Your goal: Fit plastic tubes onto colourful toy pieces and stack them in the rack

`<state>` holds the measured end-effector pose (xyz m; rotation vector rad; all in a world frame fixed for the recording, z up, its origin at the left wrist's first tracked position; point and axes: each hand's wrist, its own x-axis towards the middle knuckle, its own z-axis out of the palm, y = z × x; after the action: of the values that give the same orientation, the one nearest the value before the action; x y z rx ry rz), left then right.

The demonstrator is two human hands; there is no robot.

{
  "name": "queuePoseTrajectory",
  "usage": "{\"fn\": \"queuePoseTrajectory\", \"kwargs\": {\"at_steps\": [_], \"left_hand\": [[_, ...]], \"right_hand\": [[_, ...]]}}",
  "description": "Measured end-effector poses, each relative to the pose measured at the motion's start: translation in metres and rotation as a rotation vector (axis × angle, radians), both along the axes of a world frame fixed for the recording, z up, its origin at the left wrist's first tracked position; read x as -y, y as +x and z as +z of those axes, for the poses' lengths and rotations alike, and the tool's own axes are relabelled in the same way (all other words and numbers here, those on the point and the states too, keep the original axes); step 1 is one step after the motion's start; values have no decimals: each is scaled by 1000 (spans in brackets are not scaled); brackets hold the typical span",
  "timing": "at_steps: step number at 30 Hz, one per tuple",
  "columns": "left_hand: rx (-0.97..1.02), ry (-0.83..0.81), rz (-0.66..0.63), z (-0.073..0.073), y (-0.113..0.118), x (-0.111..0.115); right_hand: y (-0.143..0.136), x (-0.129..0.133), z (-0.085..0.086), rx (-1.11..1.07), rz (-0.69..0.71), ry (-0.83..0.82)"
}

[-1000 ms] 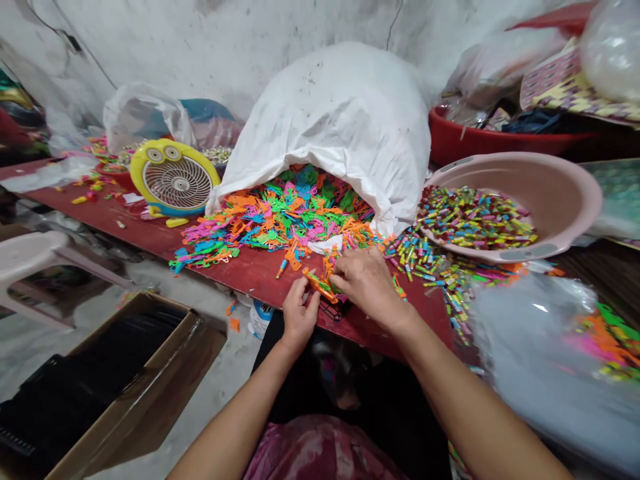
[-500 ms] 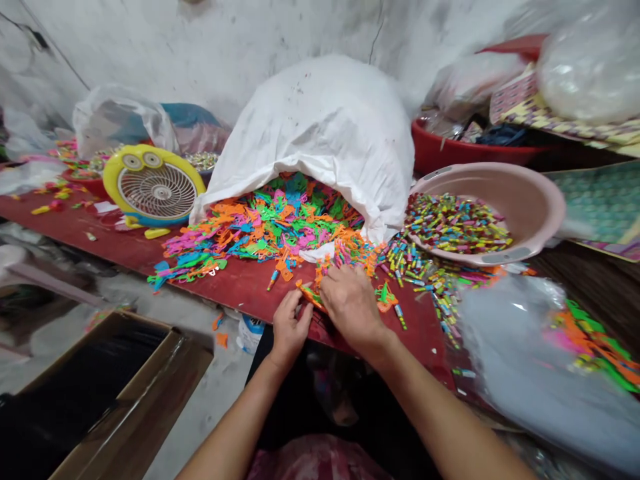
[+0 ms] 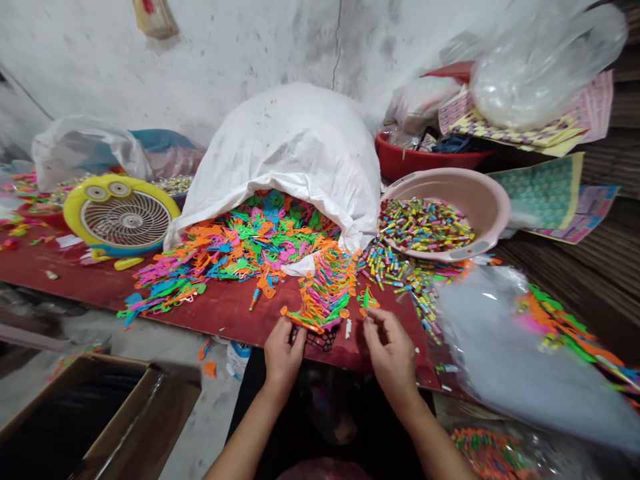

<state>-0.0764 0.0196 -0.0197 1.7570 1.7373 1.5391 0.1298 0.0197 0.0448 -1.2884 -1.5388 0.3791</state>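
A row of flat plastic pieces (image 3: pixel 327 287) in orange, green, pink and blue lies near the front edge of the red tabletop (image 3: pixel 200 323), closely overlapped and running back toward the opening of a bulging white sack (image 3: pixel 295 133). At its near end an orange strip (image 3: pixel 305 324) slants above a black lattice piece (image 3: pixel 323 340), and the left hand (image 3: pixel 283 353) pinches the strip's left end, its fingers hiding part of the lattice. The right hand (image 3: pixel 393 347) is half curled, fingertips at a small green and orange cluster (image 3: pixel 369 300); whether it grips anything there, I cannot tell. A loose heap (image 3: pixel 250 240) of similar pieces spills from the sack, crowding the row's left side, with a white flap (image 3: pixel 299 267) between them. To the right, small striped tubes (image 3: pixel 395 267) spread beside a pink basin (image 3: pixel 487 200) holding more, and a clear plastic bag (image 3: pixel 490 333) covers the tabletop's right end. A yellow fan (image 3: pixel 123 217) stands upright left of the heap.
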Motion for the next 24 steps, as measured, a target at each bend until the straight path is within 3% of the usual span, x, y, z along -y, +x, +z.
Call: {"fn": "queuePoseTrajectory", "kwargs": {"at_steps": [4,10,15,18,20,24], "left_hand": [[-100,69,-43,2,24,16],[-191,134,-96,3,53,33],[-229,114,-78,1,57,35],[-155,68,-174,3,53,41],[0,18,-225,5,48,42],[419,-53,-137,18,38,20]], "right_hand": [[7,3,-27,38,79,-134],[2,4,-34,137,57,-43],[1,3,-37,102,33,-59],[4,4,-36,-46,78,-135],[8,3,-34,-255,111,-215],[13,-10,-25,-812,80,-320]]}}
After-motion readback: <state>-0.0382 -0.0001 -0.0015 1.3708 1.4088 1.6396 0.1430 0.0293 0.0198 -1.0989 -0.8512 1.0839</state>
